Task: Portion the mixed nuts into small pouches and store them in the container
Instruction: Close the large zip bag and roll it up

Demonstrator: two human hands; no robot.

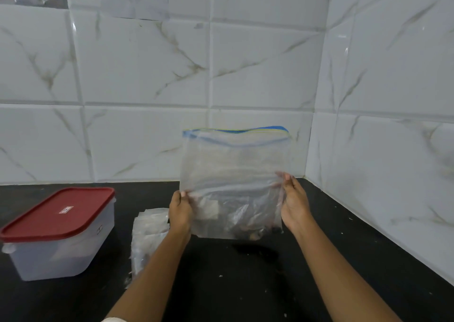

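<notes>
zip bag (233,169) held upright above counter (245,289), mouth up, nuts (248,233) sunk at bottom. pinched at side edges by left hand (180,211) and right hand (293,205). pouches (149,228) stacked just beside left hand, lidded container (59,235) farther left.

Glossy white marble-look wall tiles (147,76) meet in a corner (317,125) above a speckled black countertop (245,285).

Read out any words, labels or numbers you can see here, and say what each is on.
White sticker on the red plastic lid of the translucent rectangular container: print too blurred to read.
Dark mark on the container's side: too small to read.
On the clear zip-top plastic bag: no text visible.
</notes>
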